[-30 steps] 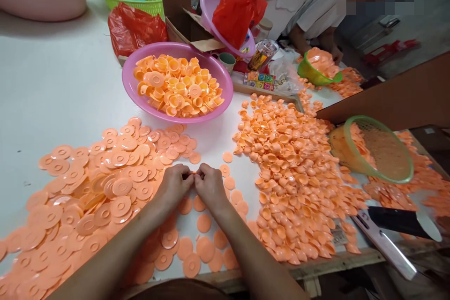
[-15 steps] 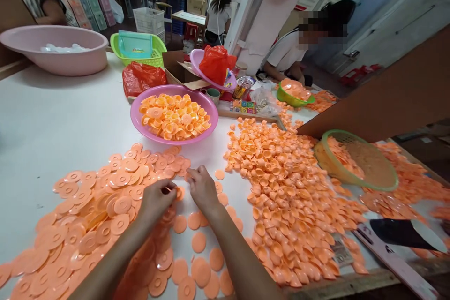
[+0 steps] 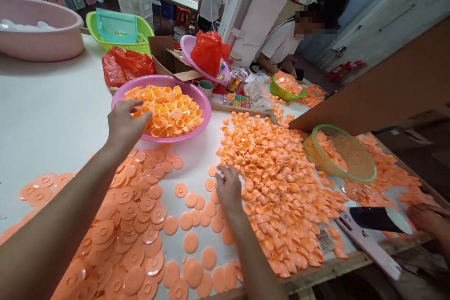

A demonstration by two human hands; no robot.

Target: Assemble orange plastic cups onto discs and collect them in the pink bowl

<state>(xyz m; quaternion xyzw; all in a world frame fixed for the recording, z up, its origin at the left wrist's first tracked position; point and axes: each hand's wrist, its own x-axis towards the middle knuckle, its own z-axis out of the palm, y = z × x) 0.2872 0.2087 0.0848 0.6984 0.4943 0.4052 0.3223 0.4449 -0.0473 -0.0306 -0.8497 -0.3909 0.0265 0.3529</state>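
Note:
My left hand [image 3: 127, 123] is over the left side of a pink bowl [image 3: 117, 96], thumb and fingers apart. Orange shows in the gap between them, and I see nothing gripped there. Heaped in the bowl are small orange toy cups [image 3: 176, 110]. My right hand [image 3: 229, 190] is low over the table at the left edge of a big pile of loose orange cups [image 3: 277, 173]. Its fingers are curled together, and what they hold, if anything, is hidden. Flat orange discs like saucers [image 3: 135, 225] spread below and left of the bowl, with single discs [image 3: 190, 243] between the heaps.
A green-rimmed basket [image 3: 337, 154] stands right of the cups, by a brown partition [image 3: 379, 79]. Behind the bowl are red bags [image 3: 126, 65] and an open carton [image 3: 172, 61]. A co-worker's hand [image 3: 427, 220] reaches in at right; another person [image 3: 281, 47] sits behind.
My left hand has moved from the discs up and left to the bowl, and its fingers have parted. My right hand has shifted right to the cup pile. The view has turned slightly.

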